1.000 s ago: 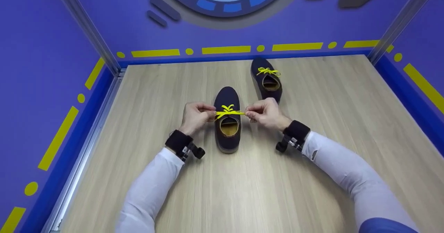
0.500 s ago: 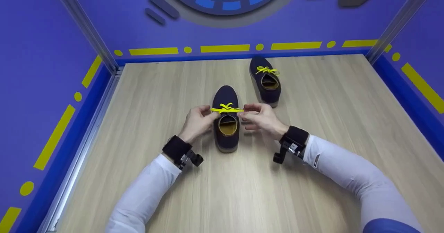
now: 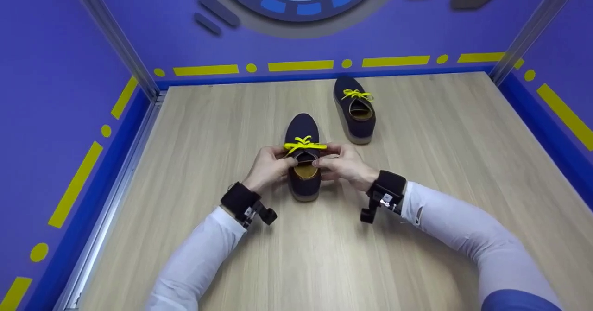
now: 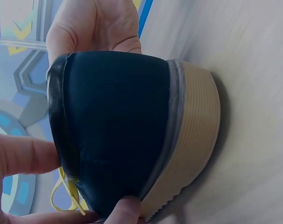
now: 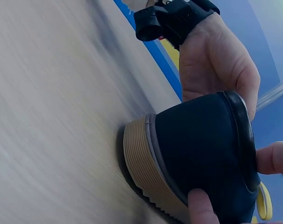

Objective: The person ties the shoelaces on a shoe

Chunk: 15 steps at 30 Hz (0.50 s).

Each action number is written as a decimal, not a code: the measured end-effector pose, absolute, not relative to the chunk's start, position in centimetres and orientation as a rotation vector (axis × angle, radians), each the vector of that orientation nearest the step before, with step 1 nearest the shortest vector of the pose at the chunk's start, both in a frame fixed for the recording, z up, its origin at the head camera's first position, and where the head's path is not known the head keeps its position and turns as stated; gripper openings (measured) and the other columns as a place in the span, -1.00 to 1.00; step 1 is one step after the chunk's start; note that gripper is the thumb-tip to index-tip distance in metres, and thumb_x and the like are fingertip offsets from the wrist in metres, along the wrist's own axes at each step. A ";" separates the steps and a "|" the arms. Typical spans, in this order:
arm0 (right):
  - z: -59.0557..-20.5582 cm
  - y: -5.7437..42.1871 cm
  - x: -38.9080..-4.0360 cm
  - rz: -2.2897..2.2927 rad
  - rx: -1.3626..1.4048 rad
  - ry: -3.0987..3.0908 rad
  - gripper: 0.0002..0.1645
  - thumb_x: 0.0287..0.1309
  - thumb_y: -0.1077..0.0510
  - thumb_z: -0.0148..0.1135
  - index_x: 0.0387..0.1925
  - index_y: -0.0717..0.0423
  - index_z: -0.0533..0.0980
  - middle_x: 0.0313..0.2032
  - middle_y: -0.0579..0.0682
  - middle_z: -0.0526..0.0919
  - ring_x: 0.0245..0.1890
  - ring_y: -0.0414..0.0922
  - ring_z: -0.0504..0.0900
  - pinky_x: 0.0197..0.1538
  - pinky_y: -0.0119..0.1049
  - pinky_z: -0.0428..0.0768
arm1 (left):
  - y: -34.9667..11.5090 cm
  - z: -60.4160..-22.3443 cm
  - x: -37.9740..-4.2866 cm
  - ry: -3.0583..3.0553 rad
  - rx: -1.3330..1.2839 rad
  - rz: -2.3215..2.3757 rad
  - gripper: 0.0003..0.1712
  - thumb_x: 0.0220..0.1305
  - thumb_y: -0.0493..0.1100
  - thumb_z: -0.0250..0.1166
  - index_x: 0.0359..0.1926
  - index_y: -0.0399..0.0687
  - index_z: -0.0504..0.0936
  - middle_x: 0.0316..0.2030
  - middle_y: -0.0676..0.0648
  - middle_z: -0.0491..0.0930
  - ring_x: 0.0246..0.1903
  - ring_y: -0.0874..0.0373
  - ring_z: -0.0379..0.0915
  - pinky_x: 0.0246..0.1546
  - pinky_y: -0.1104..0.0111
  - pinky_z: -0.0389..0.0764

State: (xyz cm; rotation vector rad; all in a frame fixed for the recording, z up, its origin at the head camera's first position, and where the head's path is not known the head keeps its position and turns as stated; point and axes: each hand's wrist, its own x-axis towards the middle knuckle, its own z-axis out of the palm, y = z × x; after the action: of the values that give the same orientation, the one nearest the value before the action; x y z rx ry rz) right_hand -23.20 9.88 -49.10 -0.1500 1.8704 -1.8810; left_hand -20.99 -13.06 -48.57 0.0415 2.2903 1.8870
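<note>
A dark shoe (image 3: 302,124) stands sole down on the wooden table with its toe pointing away from me. Its yellow lace (image 3: 304,145) is tied in a bow across the front of the opening. My left hand (image 3: 268,167) grips the shoe's left side, thumb at the collar and fingers along the outer wall. From the other side my right hand (image 3: 348,164) holds it the same way, its thumb on the collar's right edge. Both wrist views show the heel, with the ribbed tan sole (image 4: 200,109) close to the tabletop.
A matching dark shoe (image 3: 360,128) with a tied yellow lace stands farther back, to the right, near the back wall. Blue walls with yellow markings enclose the table (image 3: 222,116) at the back and on both sides.
Both hands pinched the bow's loops at first, then let go. They have moved down and inward onto the sides of the shoe. The bow stays tied.
</note>
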 end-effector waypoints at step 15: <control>-49.4 10.1 -27.4 -1.945 -0.020 2.008 -0.50 0.26 0.31 0.30 0.23 0.34 0.56 -0.10 0.16 0.76 -0.11 0.04 0.78 0.06 0.00 0.75 | -11.0 -48.5 -25.9 2.328 -0.079 1.854 -0.48 0.29 -0.37 0.33 0.28 -0.41 0.60 0.08 -0.29 0.71 0.00 0.00 0.67 0.04 0.28 0.68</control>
State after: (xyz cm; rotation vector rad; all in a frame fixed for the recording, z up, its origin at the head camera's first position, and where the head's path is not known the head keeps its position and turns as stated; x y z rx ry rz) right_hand -27.37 10.14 -49.42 -0.0204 2.0082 -1.9455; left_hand -25.91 -10.97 -48.48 -0.0789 2.3279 1.8545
